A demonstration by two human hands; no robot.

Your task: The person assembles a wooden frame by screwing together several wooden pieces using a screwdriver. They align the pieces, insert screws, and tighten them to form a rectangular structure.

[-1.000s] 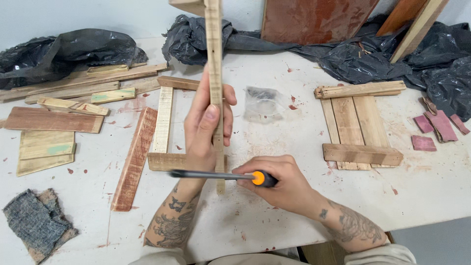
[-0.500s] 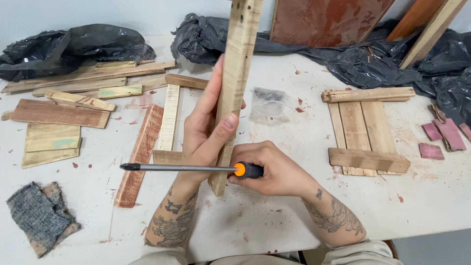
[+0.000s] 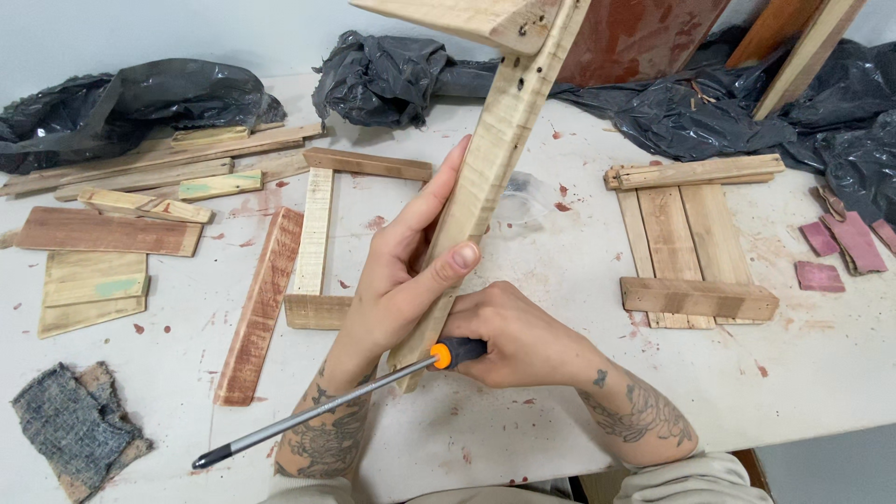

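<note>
Pale wooden slat (image 3: 485,177), orange-and-black screwdriver handle (image 3: 455,354).

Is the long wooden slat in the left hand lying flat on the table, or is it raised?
Raised and tilted. The left hand grips the wooden slat; its top leans up and right, out of view.

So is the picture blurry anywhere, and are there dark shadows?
Head view: even, soft light, only faint shadows under the hands and the screwdriver; the left hand and the tilted plank look sharp; the plank's top end looms big and runs off the frame; the black bags show small shiny glints; the table's far edges bend a little, as through a wide lens.
</note>
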